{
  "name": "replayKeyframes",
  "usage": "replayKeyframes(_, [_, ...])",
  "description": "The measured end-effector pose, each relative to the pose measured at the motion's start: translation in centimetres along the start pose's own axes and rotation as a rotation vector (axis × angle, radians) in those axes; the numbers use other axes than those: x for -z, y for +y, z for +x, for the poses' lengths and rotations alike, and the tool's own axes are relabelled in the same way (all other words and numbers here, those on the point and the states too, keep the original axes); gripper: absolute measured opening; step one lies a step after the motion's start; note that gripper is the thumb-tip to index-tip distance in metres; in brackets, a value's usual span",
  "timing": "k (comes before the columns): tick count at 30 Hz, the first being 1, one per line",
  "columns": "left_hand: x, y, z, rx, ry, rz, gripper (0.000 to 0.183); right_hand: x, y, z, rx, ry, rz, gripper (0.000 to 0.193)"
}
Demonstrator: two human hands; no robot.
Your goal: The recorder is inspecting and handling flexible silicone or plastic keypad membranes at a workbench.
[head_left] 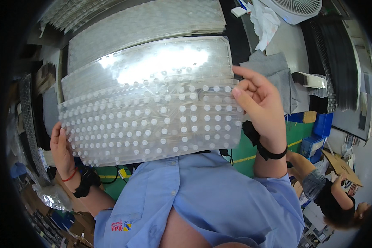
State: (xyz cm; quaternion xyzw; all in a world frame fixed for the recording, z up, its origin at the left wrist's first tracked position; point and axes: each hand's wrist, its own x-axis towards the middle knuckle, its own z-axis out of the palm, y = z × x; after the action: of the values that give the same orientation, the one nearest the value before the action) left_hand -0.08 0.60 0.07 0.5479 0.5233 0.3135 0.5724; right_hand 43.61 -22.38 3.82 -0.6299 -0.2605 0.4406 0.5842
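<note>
Head view: clear dotted sheet spans both hands, long axis left to right

Clear dotted sheet [173,134] sits mid-frame, left of centre, dotted face toward us. We have it at both short ends, so neither hand is clearly nearer. From our left hand [63,151] it runs rightward; from our right hand [261,105] it runs left and a bit down.

Left grip: pinched on the left edge, thumb near the rim, other fingers partly hidden. Right grip: thumb pressed at the upper-right corner, middle fingers curled behind it, index reaching up the frame beside the glossy sheet [153,68]. Can't tell if that fingertip touches.

Orientation: long axis crosses the frame, right end slightly higher. Short ends point left and right. Lower long edge faces our blue shirt [219,194]; upper long edge borders the glossy sheet, exact overlap unclear through clear plastic.

Sheet stack [149,29] lies beyond, top of frame. Grey cloth [273,68] upper right, near our right hand.
</note>
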Motion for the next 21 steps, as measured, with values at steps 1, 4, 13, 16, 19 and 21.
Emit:
replayKeyframes(1, [-0.3,0.3,-0.3,-0.018,0.047,0.036,0.022,0.2,-0.2,-0.2,-0.037,-0.048,-0.046,0.031])
replayKeyframes(4, [1.9,0.2,-0.8,0.02,-0.021,0.238,0.016,1.2,0.3,-0.5,-0.012,-0.094,-0.228,0.024])
replayKeyframes(13, [1.8,0.7,-2.5,-0.028,-0.138,0.022,0.031,0.2,-3.4,-0.8,0.119,-0.036,-0.31,0.017])
replayKeyframes(16, [1.7,0.8,-3.2,-0.061,-0.107,-0.064,0.032,0.8,-4.7,0.5,0.213,-0.002,-0.344,0.015])
replayKeyframes(19, [3.3,0.2,-3.4,-0.053,-0.149,-0.084,0.031,2.0,-5.6,3.5,0.134,-0.022,-0.356,0.015])
replayKeyframes(21, [4.7,-1.0,-3.6,-0.034,-0.169,-0.096,0.03,1.7,-5.3,5.5,0.101,-0.057,-0.374,0.015])
